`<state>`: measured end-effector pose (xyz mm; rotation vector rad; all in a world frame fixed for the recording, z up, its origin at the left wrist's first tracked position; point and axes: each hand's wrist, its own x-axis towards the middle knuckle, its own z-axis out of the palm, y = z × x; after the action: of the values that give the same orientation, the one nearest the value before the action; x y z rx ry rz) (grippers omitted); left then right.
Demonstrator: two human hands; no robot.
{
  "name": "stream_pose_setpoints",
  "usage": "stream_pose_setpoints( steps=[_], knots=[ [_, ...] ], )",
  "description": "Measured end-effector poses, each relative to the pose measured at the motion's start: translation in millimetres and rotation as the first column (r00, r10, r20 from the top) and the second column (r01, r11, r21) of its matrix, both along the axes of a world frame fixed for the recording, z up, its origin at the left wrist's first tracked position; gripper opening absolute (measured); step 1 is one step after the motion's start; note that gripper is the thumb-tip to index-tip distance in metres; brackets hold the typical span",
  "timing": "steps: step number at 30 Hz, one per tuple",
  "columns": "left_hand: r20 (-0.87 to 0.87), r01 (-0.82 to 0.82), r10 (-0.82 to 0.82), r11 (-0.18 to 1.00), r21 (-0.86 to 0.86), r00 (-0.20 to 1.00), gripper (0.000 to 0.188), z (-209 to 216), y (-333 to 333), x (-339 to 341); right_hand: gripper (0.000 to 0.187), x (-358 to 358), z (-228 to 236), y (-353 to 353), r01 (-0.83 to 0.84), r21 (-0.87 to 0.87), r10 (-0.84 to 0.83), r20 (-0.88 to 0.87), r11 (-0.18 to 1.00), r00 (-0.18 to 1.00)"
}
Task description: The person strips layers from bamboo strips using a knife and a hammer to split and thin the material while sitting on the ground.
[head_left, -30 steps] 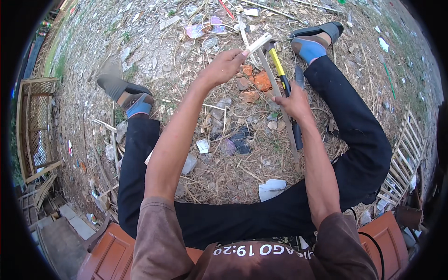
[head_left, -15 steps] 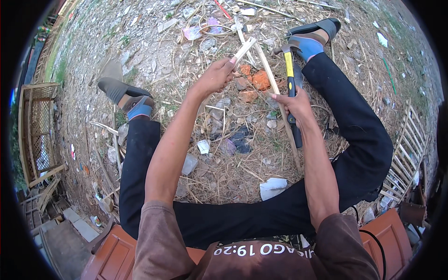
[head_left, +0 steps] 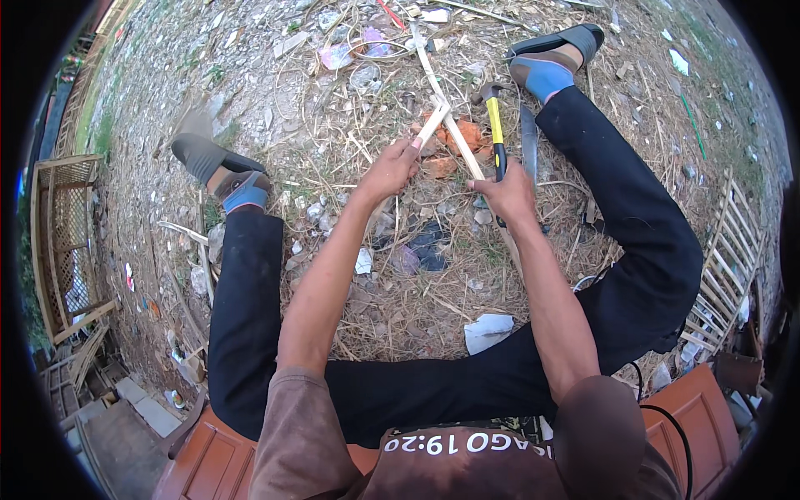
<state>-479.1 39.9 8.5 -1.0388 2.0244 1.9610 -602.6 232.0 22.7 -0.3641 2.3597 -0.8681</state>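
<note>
My left hand [head_left: 389, 172] is closed around a short pale wooden strip [head_left: 431, 126], with the thumb along it. The strip's far end meets the end of a longer wooden strip [head_left: 461, 138] at an angle; whether they are fastened cannot be seen. My right hand [head_left: 510, 196] grips that longer strip together with a hammer [head_left: 496, 122], which has a yellow and black handle and its head pointing away from me. Just right of the hammer lies a large knife blade [head_left: 528, 137]; its handle is mostly hidden behind the right hand.
Broken orange brick pieces [head_left: 465, 137] lie beneath the strips. Another strip [head_left: 427, 62] lies farther off. My outstretched legs [head_left: 246, 292] flank the littered ground. A lattice frame [head_left: 67, 242] stands at the left, a slatted wooden panel [head_left: 729, 267] at the right.
Both hands have lowered the joined strip ends toward me and the ground. The hammer has shifted left with my right hand, leaving the knife blade more exposed.
</note>
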Motion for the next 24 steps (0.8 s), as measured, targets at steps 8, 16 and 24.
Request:
stream_pose_setpoints(
  steps=[8, 16, 24],
  knots=[
    [-0.02, -0.052, 0.049, 0.99, -0.133, 0.999, 0.037, -2.2, -11.0, 0.2, 0.054, -9.0, 7.6, -6.7, -0.187, 0.09, 0.197, -0.118, 0.978, 0.973],
    [-0.062, -0.113, 0.112, 0.993, -0.013, 0.992, 0.035, 12.3, -16.9, 3.2, 0.058, -22.9, 25.4, -21.8, -0.315, 0.037, 0.317, -0.1, 0.949, 0.943],
    [-0.101, -0.139, 0.157, 0.977, 0.162, 0.982, 0.033, 25.2, -4.6, 8.5, 0.069, -39.1, 28.3, -26.1, -0.392, 0.131, 0.393, 0.015, 0.911, 0.919]
  ],
)
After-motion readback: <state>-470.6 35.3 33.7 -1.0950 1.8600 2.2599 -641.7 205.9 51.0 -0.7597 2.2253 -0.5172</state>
